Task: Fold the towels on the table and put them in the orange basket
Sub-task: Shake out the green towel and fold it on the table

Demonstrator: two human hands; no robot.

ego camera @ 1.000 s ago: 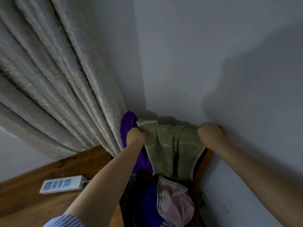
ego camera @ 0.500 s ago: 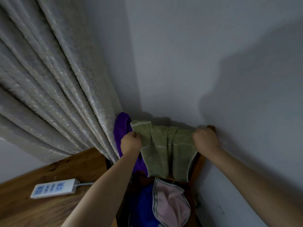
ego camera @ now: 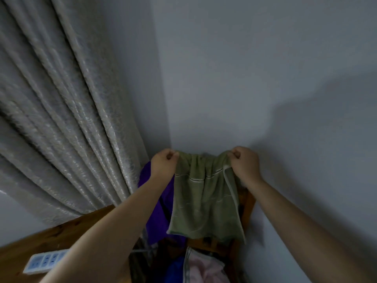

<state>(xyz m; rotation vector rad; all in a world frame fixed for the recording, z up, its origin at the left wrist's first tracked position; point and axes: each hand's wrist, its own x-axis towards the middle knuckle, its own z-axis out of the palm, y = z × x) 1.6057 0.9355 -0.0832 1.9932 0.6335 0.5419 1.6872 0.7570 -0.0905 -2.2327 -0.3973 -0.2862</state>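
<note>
Between left hand (ego camera: 163, 163) and right hand (ego camera: 243, 163): green towel (ego camera: 204, 203) hanging, top corners pinched in fists.

Both hands, the left hand (ego camera: 163, 163) and right hand (ego camera: 243, 163), are pinching the green towel's (ego camera: 204, 201) top corners, letting it hang beside a purple towel (ego camera: 158, 217).

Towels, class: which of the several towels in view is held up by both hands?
The olive-green terry towel, pinched at its top corners by the left hand and right hand; the purple, blue and pink ones lie unheld.
</note>
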